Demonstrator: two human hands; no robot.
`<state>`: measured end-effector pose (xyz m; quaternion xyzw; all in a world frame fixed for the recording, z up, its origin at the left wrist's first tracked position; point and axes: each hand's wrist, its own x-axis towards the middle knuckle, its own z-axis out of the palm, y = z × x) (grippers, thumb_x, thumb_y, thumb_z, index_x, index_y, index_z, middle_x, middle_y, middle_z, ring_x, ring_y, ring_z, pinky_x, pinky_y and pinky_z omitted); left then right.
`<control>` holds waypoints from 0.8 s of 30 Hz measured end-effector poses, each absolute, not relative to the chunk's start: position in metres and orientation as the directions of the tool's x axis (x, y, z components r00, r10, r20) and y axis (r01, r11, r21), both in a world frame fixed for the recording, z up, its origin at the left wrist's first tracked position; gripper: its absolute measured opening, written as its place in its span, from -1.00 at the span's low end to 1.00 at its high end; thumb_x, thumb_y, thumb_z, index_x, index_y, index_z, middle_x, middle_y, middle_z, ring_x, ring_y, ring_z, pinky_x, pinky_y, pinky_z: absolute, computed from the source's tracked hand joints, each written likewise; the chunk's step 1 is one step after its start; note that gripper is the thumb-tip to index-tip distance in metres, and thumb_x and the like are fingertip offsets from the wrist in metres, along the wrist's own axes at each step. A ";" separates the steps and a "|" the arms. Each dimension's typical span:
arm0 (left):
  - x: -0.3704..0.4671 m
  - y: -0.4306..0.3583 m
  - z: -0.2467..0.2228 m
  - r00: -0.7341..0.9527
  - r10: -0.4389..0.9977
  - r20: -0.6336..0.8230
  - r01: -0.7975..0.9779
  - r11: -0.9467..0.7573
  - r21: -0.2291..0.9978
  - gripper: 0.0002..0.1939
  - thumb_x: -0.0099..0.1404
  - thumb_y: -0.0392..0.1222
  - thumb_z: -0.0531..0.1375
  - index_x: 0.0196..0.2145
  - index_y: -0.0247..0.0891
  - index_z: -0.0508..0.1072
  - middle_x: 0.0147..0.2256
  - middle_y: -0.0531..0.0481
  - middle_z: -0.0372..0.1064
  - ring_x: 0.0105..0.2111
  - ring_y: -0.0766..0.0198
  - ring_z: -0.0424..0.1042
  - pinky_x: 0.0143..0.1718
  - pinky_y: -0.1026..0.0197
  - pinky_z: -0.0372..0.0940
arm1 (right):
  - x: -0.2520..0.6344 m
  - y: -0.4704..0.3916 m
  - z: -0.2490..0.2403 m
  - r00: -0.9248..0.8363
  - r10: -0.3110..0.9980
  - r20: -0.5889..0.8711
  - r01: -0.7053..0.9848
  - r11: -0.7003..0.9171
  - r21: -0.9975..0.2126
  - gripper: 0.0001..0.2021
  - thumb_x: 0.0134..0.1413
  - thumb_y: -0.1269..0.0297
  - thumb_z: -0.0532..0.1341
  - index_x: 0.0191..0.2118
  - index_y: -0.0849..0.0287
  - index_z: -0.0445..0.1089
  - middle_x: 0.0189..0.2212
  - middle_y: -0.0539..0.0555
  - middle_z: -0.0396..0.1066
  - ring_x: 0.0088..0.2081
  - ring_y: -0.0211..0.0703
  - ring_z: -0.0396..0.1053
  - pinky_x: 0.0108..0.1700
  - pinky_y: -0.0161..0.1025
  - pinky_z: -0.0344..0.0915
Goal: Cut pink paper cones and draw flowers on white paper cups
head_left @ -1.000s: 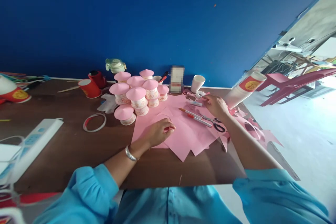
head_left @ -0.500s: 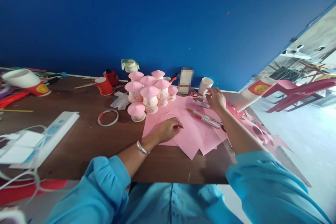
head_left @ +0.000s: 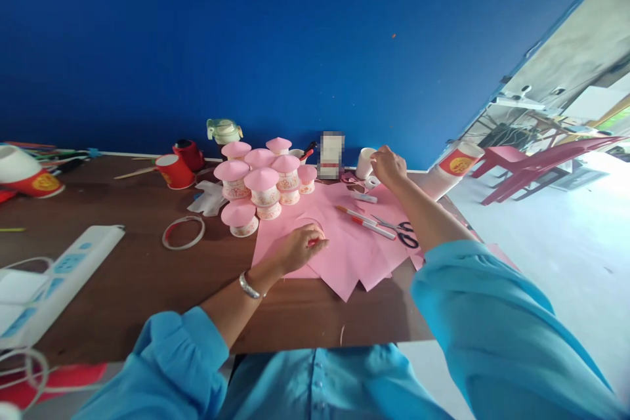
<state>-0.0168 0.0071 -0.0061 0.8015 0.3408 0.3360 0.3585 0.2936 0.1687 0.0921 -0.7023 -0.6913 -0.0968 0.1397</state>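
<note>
My left hand (head_left: 302, 247) hovers low over overlapping pink paper sheets (head_left: 339, 262). Its fingers are curled together, and anything between them is too small to name. Towards the wall, my right hand (head_left: 388, 167) has its fingers bent and closed at the right side of a white paper cup (head_left: 365, 164). The fingertips overlap the cup's edge; whether they grip it is hidden. A roll of white tape (head_left: 373, 182) lies just below that hand. On the paper rest scissors (head_left: 401, 230), a red-and-white marker (head_left: 378, 230), a brush-like stick (head_left: 352, 212) and a white capped piece (head_left: 364, 197).
Small cup towers with pink cone roofs (head_left: 260, 179) stand left of the paper. Further left are a tape ring (head_left: 184, 233), red cups (head_left: 175, 171) and a power strip (head_left: 62, 282). Stacked red-and-white cups (head_left: 453, 166) stand at the right edge, near a pink chair (head_left: 531, 167).
The view has shifted right. My right hand has risen slightly beside the white cup, uncovering the tape roll and scissors handles. My left hand has stayed over the paper, fingers curled.
</note>
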 end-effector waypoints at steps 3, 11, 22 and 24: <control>-0.016 0.006 -0.009 0.534 0.787 0.310 0.294 -0.517 0.804 -0.80 0.44 -0.05 0.21 -0.25 -0.18 0.57 -0.26 -0.06 0.48 -0.28 0.23 0.46 -0.21 0.18 0.42 | 0.291 0.172 0.095 0.008 0.954 0.299 0.999 0.004 -0.038 -0.70 0.27 0.35 0.14 -0.09 0.11 0.63 -0.04 0.27 0.57 -0.07 0.22 0.55 -0.13 -0.06 0.37; -0.021 0.003 -0.002 0.487 0.850 0.201 0.104 -0.285 0.953 -0.47 0.36 0.11 0.31 0.20 -0.11 0.45 0.11 -0.19 0.49 0.00 0.12 0.50 0.07 0.00 0.43 | 0.277 0.147 0.095 -0.076 0.949 0.305 0.995 0.090 -0.034 -0.66 0.32 0.36 0.11 0.07 0.10 0.57 0.14 0.24 0.49 0.02 0.23 0.52 -0.08 -0.04 0.42; -0.034 0.010 0.038 0.506 0.862 -0.028 -0.446 0.289 0.847 0.08 0.40 0.54 -0.39 0.34 -0.33 0.36 0.46 -0.25 0.13 0.44 -0.12 0.18 0.42 -0.24 0.16 | 0.232 0.052 0.048 -0.394 0.881 0.261 0.893 0.435 -0.119 -0.78 0.35 0.30 0.24 0.02 0.05 0.58 0.07 0.19 0.54 0.09 0.14 0.50 -0.02 0.00 0.56; -0.036 0.010 0.037 0.511 0.859 -0.010 -0.423 0.262 0.867 0.12 0.37 0.57 -0.42 0.38 -0.33 0.31 0.47 -0.25 0.09 0.46 -0.14 0.14 0.43 -0.26 0.13 | 0.223 0.026 0.038 -0.476 0.838 0.267 0.846 0.519 -0.123 -0.77 0.37 0.30 0.24 0.05 0.08 0.55 0.05 0.20 0.55 0.07 0.11 0.51 -0.06 -0.03 0.58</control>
